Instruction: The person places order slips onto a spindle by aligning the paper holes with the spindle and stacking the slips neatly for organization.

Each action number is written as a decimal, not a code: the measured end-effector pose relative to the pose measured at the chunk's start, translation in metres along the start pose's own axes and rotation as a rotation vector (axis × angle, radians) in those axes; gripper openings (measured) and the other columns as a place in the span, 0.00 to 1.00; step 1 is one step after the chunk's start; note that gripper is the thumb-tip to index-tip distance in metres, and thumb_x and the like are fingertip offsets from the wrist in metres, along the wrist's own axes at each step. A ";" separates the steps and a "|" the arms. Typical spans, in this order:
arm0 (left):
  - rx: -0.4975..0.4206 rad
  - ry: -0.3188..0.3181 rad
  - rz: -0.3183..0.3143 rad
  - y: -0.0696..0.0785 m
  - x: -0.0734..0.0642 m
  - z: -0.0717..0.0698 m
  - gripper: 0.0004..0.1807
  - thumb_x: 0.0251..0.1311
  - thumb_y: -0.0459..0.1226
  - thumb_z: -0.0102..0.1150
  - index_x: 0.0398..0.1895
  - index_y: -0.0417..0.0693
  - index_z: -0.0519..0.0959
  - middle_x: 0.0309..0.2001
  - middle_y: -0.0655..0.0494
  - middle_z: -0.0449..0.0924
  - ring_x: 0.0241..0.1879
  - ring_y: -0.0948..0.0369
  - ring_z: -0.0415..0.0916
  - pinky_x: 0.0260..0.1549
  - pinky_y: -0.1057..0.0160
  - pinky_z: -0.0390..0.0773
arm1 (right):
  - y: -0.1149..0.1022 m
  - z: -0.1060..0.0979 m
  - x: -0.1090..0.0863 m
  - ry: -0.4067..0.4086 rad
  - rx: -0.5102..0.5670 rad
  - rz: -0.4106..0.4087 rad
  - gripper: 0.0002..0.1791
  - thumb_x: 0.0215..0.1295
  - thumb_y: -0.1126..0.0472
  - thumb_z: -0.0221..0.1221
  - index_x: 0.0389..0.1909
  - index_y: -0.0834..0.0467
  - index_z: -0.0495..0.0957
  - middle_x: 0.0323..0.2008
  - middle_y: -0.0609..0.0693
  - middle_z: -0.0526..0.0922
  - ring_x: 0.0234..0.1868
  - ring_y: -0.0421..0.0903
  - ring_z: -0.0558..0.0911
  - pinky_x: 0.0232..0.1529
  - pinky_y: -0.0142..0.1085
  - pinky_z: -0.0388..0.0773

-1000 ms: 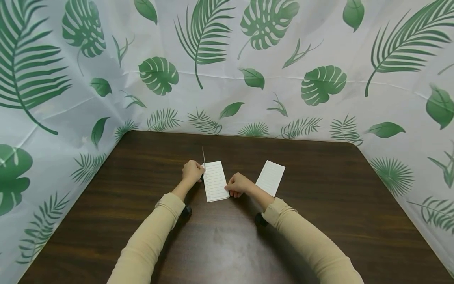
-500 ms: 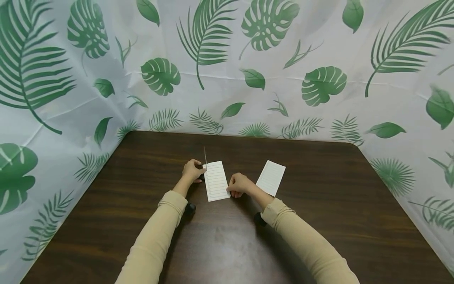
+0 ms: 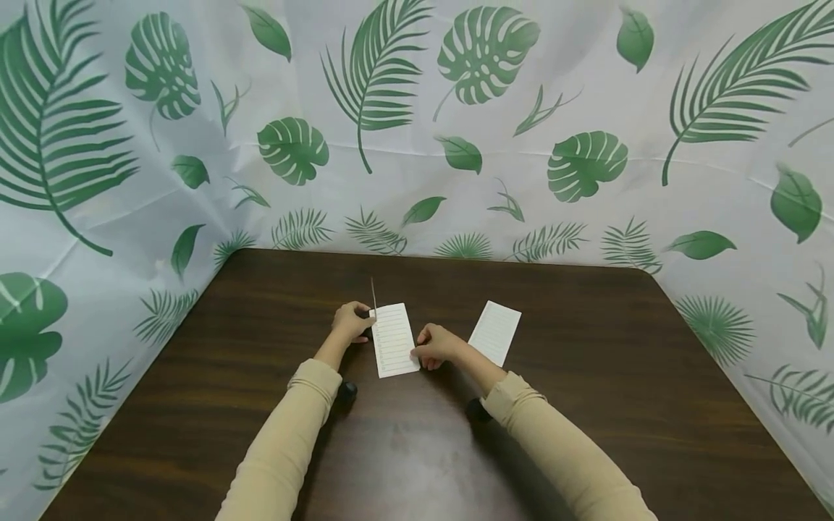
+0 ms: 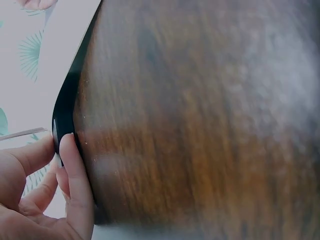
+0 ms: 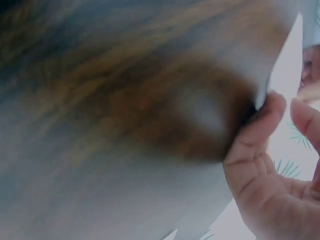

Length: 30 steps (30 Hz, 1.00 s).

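A white lined card (image 3: 394, 344) lies on the dark wooden table between both hands. My left hand (image 3: 350, 323) holds its upper left edge, thumb over the top and fingers at the side. In the left wrist view the left fingers (image 4: 77, 185) meet a dark band along the white edge. A thin pale strip (image 3: 373, 297), seen almost edge-on, stands up beside the left thumb. My right hand (image 3: 437, 346) holds the card's lower right edge, with the thumb (image 5: 302, 115) over the card and the index finger at the side.
A second white lined card (image 3: 496, 331) lies at an angle to the right, partly behind the right forearm. The brown table (image 3: 619, 376) reaches a backdrop (image 3: 404, 174) printed with green leaves. A dark device (image 3: 478, 411) sits under the right wrist.
The left fingers have spread somewhat at the card's edge, and the right index finger has lifted slightly. The scene has shifted a little with the head camera.
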<state>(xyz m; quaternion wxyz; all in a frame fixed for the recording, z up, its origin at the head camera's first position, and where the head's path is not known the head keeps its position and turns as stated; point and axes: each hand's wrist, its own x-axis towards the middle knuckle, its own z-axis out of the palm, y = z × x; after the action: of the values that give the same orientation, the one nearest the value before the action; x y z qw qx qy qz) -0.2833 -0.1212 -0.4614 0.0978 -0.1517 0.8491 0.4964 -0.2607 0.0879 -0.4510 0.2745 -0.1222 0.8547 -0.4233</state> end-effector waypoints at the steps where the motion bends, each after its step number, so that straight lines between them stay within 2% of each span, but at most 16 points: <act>1: -0.001 0.003 -0.001 0.000 0.001 0.001 0.18 0.62 0.34 0.58 0.54 0.41 0.73 0.59 0.35 0.64 0.37 0.51 0.73 0.18 0.71 0.82 | 0.001 -0.003 -0.001 -0.011 0.009 0.002 0.13 0.64 0.63 0.57 0.43 0.65 0.66 0.19 0.50 0.76 0.18 0.40 0.76 0.21 0.28 0.78; 4: 0.000 0.007 0.000 0.002 0.002 0.003 0.17 0.62 0.34 0.58 0.54 0.41 0.73 0.59 0.35 0.65 0.37 0.51 0.74 0.17 0.71 0.82 | 0.003 -0.017 -0.009 -0.011 0.013 -0.001 0.19 0.67 0.58 0.55 0.50 0.67 0.65 0.25 0.53 0.79 0.22 0.41 0.78 0.26 0.31 0.80; 6: 0.000 0.004 -0.010 0.004 0.003 0.005 0.17 0.62 0.34 0.58 0.54 0.42 0.74 0.60 0.37 0.64 0.35 0.53 0.73 0.18 0.70 0.82 | 0.006 -0.031 -0.016 0.041 -0.035 -0.023 0.22 0.68 0.56 0.54 0.53 0.68 0.65 0.29 0.57 0.80 0.24 0.44 0.80 0.28 0.34 0.82; 9: -0.009 0.007 -0.015 0.007 0.002 0.006 0.17 0.61 0.34 0.58 0.54 0.41 0.73 0.60 0.36 0.64 0.37 0.51 0.73 0.19 0.69 0.82 | 0.016 -0.054 -0.026 0.169 -0.185 -0.090 0.22 0.69 0.55 0.54 0.52 0.70 0.66 0.33 0.61 0.80 0.27 0.48 0.81 0.28 0.36 0.80; 12: -0.026 0.016 -0.038 0.007 -0.002 0.004 0.18 0.61 0.33 0.59 0.54 0.41 0.73 0.61 0.37 0.64 0.39 0.50 0.74 0.20 0.69 0.82 | 0.032 -0.072 -0.032 0.308 -0.392 -0.133 0.21 0.67 0.55 0.56 0.50 0.70 0.68 0.32 0.62 0.79 0.28 0.52 0.79 0.27 0.38 0.78; 15: -0.039 0.022 -0.054 0.005 -0.004 0.003 0.18 0.61 0.33 0.59 0.54 0.41 0.73 0.62 0.36 0.63 0.38 0.50 0.74 0.19 0.69 0.82 | 0.045 -0.087 -0.038 0.372 -0.570 -0.079 0.28 0.64 0.51 0.58 0.53 0.70 0.68 0.42 0.67 0.77 0.40 0.61 0.77 0.37 0.49 0.78; 16: -0.041 0.022 -0.055 0.005 -0.005 0.003 0.18 0.61 0.32 0.59 0.54 0.41 0.73 0.62 0.36 0.63 0.37 0.50 0.74 0.19 0.69 0.82 | 0.049 -0.092 -0.040 0.363 -0.609 -0.043 0.33 0.63 0.48 0.59 0.56 0.71 0.66 0.48 0.70 0.74 0.47 0.65 0.75 0.43 0.54 0.77; 18: -0.043 0.020 -0.051 0.004 -0.004 0.003 0.18 0.60 0.32 0.59 0.54 0.41 0.73 0.62 0.36 0.63 0.36 0.51 0.73 0.19 0.69 0.82 | 0.055 -0.101 -0.045 0.303 -0.647 0.048 0.44 0.59 0.42 0.61 0.64 0.71 0.59 0.60 0.75 0.63 0.60 0.73 0.64 0.53 0.65 0.69; 20: -0.040 0.014 -0.056 0.003 -0.004 0.003 0.18 0.60 0.33 0.59 0.54 0.41 0.73 0.62 0.36 0.64 0.34 0.53 0.73 0.19 0.70 0.82 | 0.062 -0.106 -0.049 0.199 -0.652 0.138 0.55 0.55 0.38 0.62 0.69 0.71 0.50 0.66 0.77 0.50 0.66 0.76 0.52 0.60 0.70 0.60; 22: -0.037 0.010 -0.059 0.003 -0.003 0.002 0.18 0.60 0.33 0.59 0.54 0.41 0.73 0.61 0.36 0.64 0.32 0.54 0.72 0.18 0.70 0.81 | 0.067 -0.108 -0.052 0.107 -0.639 0.202 0.62 0.53 0.34 0.62 0.70 0.71 0.41 0.68 0.79 0.39 0.68 0.77 0.44 0.63 0.72 0.53; 25: -0.040 0.026 -0.051 0.003 -0.001 0.001 0.18 0.60 0.33 0.59 0.53 0.41 0.73 0.60 0.36 0.65 0.33 0.53 0.73 0.18 0.70 0.81 | 0.072 -0.106 -0.053 0.051 -0.588 0.221 0.65 0.52 0.31 0.60 0.71 0.70 0.36 0.68 0.79 0.32 0.68 0.77 0.38 0.64 0.73 0.46; 30: -0.048 0.018 -0.043 0.003 0.000 0.002 0.17 0.60 0.32 0.59 0.53 0.41 0.73 0.60 0.36 0.64 0.37 0.51 0.72 0.18 0.70 0.81 | 0.075 -0.104 -0.055 0.044 -0.543 0.219 0.64 0.53 0.31 0.59 0.72 0.67 0.33 0.68 0.78 0.27 0.69 0.76 0.33 0.64 0.74 0.40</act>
<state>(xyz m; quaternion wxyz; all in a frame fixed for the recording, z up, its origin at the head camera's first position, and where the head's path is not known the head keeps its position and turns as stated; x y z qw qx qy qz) -0.2841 -0.1183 -0.4601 0.0970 -0.1769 0.8343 0.5131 -0.2736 0.2265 -0.4386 0.2572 -0.0888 0.9506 -0.1494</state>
